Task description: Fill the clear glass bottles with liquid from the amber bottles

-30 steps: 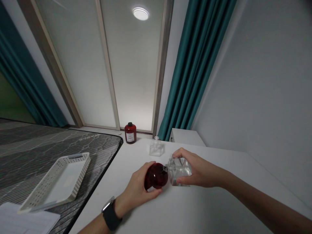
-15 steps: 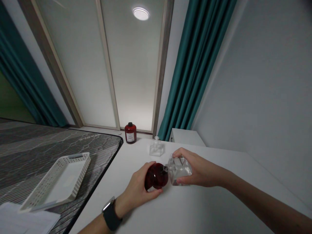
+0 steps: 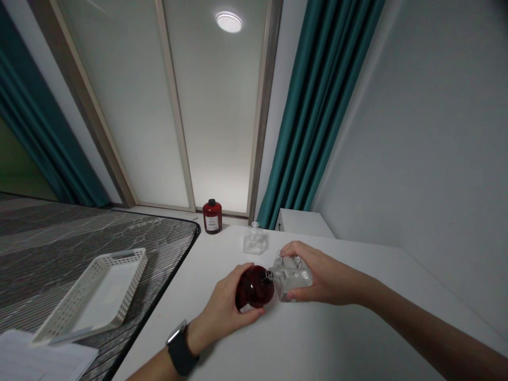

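Note:
My left hand [image 3: 228, 301], with a dark watch on its wrist, is wrapped round a dark red bottle [image 3: 256, 287] tilted to the right. In my right hand [image 3: 313, 272] is a clear glass bottle [image 3: 292, 280], tipped on its side with its neck pointing left. The two mouths meet, or nearly so; the exact contact is too small to tell. Behind them, another clear glass bottle [image 3: 254, 242] stands upright on the white table [image 3: 317, 338]. A red bottle [image 3: 212, 217] with a black cap and a white label stands upright near the far edge.
On the left, a white perforated basket [image 3: 130, 288] lies on a grey patterned surface [image 3: 159, 233], beside white papers [image 3: 43, 357]. Beyond the table's far edge is a white cabinet [image 3: 305, 223], with teal curtains [image 3: 317, 106] and frosted sliding doors [image 3: 222, 116] behind. A wall rises on the right.

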`<state>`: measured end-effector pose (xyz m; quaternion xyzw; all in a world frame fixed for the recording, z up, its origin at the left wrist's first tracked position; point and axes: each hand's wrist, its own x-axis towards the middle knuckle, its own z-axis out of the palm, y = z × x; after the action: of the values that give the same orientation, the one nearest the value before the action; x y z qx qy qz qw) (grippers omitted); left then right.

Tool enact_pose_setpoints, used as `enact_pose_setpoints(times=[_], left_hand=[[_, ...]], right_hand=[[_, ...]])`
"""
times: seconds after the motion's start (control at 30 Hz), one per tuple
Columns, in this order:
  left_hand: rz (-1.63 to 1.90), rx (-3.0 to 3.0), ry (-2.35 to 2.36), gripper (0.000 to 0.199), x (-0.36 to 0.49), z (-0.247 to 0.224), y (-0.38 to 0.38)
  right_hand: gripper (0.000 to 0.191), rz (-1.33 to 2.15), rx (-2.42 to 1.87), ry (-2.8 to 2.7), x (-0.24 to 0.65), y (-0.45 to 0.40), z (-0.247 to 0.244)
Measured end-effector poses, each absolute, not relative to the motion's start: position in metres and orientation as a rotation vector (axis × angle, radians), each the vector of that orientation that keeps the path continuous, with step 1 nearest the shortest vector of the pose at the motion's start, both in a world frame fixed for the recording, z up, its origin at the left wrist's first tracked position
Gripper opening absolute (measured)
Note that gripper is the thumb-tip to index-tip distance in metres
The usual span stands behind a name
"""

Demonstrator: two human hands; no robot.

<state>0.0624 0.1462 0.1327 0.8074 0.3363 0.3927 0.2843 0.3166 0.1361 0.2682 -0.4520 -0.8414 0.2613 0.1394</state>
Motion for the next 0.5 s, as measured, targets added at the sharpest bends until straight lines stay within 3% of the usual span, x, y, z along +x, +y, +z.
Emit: enact_pose_setpoints(times=[0.5], left_hand=[[1.035,2.138,0.887,0.075,0.0627,0.1369,0.1455]], right_hand=[[0.055,0.705,-1.250,-2.448,0.3184,0.1360,0.2651]])
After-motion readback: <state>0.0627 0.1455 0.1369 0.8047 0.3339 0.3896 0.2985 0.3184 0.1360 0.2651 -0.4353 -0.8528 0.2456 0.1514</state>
